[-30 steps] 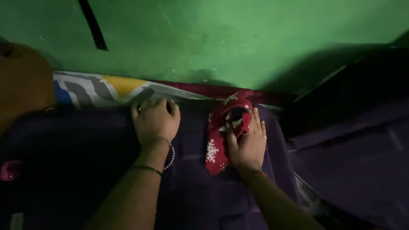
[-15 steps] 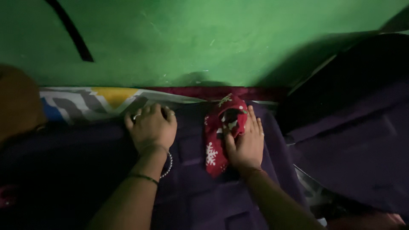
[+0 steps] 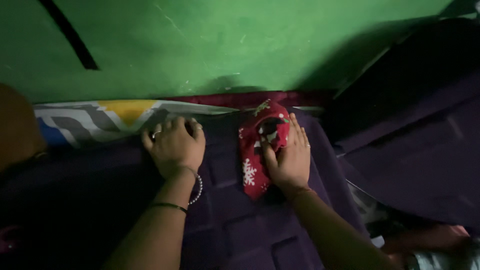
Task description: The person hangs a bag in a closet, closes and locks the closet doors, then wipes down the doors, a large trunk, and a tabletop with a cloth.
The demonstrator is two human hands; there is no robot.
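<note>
Red sock (image 3: 255, 155) with white snowflakes, lying flat on dark purple cloth (image 3: 230, 225), cuff end bunched toward green wall.

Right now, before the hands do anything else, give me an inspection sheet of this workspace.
Surface: dark purple cloth, dimly lit, spread flat.
Job's things: red snowflake-print fabric lying on the purple cloth.
Clutter: patterned white, grey, yellow and blue sheet along the wall edge.
Hands: left hand curled, knuckles up, at the cloth's far edge; right hand flat on the red fabric.
Cables: black strip running diagonally on the wall; type unclear.
Surroundings: green wall; dark shape at right.
</note>
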